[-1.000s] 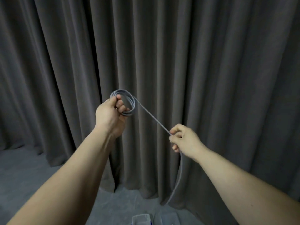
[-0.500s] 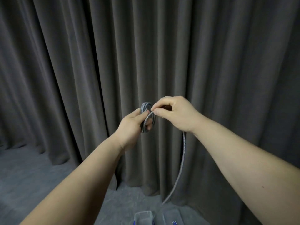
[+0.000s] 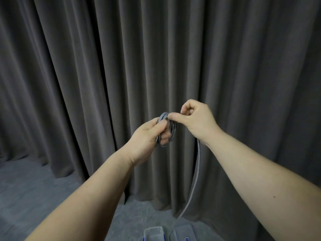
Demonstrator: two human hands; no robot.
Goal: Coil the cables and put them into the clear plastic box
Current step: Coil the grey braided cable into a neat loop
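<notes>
Behind hands (image 3: 173, 126), dark curtain (image 3: 86, 75), grey floor (image 3: 31, 188)

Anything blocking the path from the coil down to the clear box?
Nothing visible. Left hand grips the coil, right hand pinches its top; the uncoiled tail hangs free toward the floor. The clear plastic box sits below at the frame's bottom edge, top uncovered.

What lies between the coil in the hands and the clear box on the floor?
In the head view, only the cable's loose tail hangs from the coil toward the clear box; behind it is curtain.
</notes>
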